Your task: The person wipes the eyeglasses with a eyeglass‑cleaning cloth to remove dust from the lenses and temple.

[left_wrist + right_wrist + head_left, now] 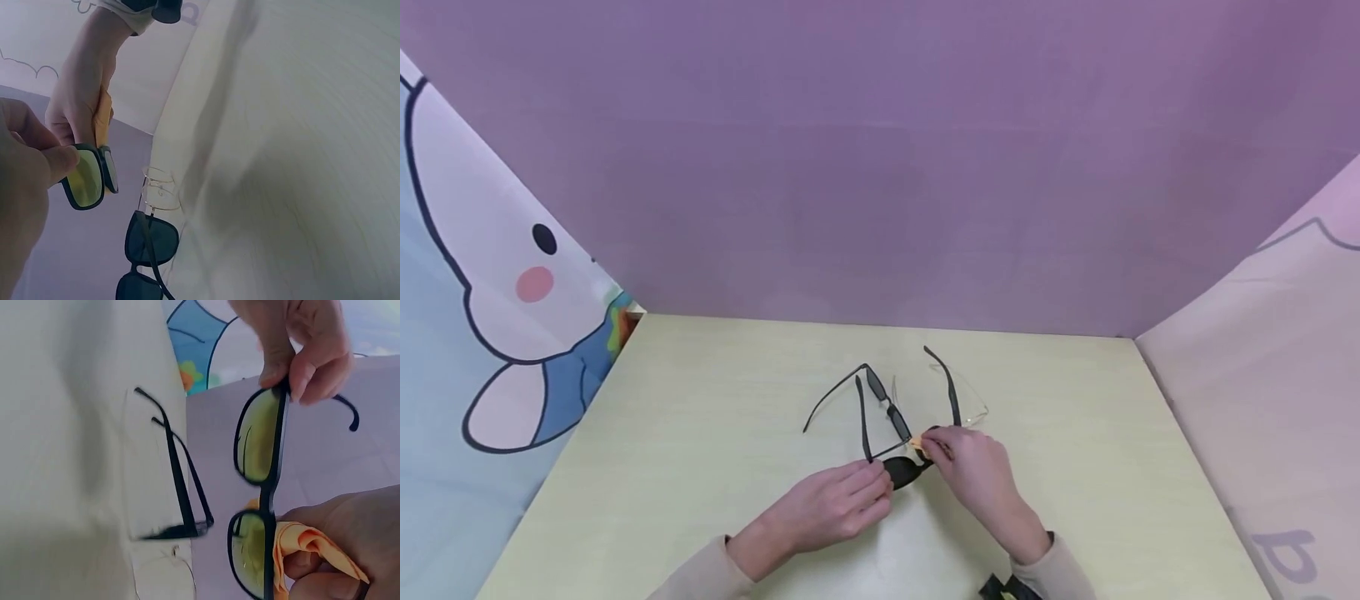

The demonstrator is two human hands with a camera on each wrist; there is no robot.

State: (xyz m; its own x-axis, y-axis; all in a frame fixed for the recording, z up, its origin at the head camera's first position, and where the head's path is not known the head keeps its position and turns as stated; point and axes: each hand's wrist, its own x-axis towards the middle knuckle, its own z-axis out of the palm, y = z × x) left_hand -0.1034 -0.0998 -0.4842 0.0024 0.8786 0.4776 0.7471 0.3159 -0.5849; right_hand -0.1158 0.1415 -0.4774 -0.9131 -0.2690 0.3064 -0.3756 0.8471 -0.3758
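Observation:
Black-framed sunglasses [901, 472] with dark lenses are held up over the table, temples unfolded and pointing away from me. My left hand [835, 504] pinches them at the outer corner of one lens. In my right hand [981, 471] an orange cloth [319, 544] is pinched around the other lens; in the right wrist view it lies on the lens's front, and a bit shows behind the bridge. From inside, the lenses look yellow-green in the left wrist view. The right fingertips are partly hidden by the cloth and frame.
A second pair of black sunglasses [876, 383] lies on the pale table [715, 400] just beyond the hands, temples unfolded. Beside it are thin gold wire-rimmed glasses [161, 190]. A purple backdrop [880, 167] stands behind the table, with printed cloth panels at both sides.

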